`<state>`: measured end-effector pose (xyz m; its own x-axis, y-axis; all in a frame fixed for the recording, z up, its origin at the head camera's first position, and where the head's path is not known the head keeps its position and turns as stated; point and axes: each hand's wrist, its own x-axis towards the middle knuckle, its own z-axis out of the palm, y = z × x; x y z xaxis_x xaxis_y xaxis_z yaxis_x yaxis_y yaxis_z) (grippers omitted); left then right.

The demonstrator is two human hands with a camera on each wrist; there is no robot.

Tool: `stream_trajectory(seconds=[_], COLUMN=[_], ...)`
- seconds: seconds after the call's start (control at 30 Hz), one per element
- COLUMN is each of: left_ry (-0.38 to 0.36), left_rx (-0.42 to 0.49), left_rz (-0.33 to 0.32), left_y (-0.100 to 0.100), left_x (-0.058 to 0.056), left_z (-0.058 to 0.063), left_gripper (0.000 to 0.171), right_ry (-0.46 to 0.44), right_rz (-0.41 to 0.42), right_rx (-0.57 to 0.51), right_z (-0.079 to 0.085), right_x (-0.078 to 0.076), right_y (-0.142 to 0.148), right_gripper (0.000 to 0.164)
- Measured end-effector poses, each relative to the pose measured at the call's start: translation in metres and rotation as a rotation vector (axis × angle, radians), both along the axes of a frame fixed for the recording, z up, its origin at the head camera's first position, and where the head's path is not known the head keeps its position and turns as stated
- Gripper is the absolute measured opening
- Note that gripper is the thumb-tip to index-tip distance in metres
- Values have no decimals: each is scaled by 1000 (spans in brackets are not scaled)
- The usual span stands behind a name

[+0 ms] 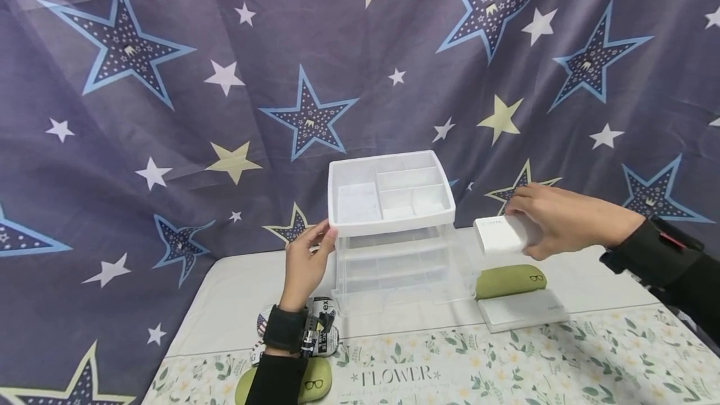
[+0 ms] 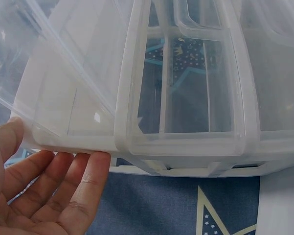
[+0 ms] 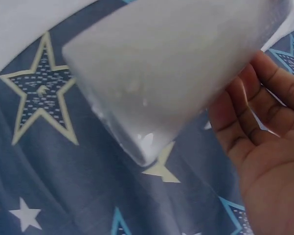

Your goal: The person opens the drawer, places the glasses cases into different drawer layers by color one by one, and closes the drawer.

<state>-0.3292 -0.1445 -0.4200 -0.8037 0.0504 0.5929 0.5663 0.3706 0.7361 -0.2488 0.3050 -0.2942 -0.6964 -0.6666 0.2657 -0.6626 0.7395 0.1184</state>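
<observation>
A clear plastic drawer organizer (image 1: 394,267) with a white divided top tray (image 1: 392,228) stands upright on the table. My left hand (image 1: 308,259) holds the tray's front left corner, thumb on the front and fingers at the side. In the left wrist view, the fingers of that hand (image 2: 54,191) bend against the white edge. To the right of the organizer, my right hand (image 1: 554,217) grips a white box (image 1: 500,234) by its right end, raised above the table. The box (image 3: 156,68) looks blurred and glossy in the right wrist view.
Below the raised box lie a green glasses case (image 1: 509,281) and another white box (image 1: 523,311). A second green glasses case (image 1: 317,380) and black-and-white packets (image 1: 323,330) lie near my left forearm. A star-patterned curtain (image 1: 360,49) hangs behind the floral tablecloth (image 1: 450,361).
</observation>
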Motion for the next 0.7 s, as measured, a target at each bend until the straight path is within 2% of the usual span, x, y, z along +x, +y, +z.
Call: stream_trajectory(seconds=[0.27,0.5,0.7], left_ry=[5,23,20], left_rx=[3,3,16], left_rz=[5,3,-5], left_y=[0,-1,1], left_x=[2,1,-1], left_z=[-1,-3,-2], left_gripper=[41,40,41], right_ry=[27,21,-6], right_rz=[44,117,121], right_rx=[-20,-46,-43], right_z=[16,15,12], right_x=[-7,-14,-20], right_y=[-25,-51,-75], right_gripper=[57,55,60])
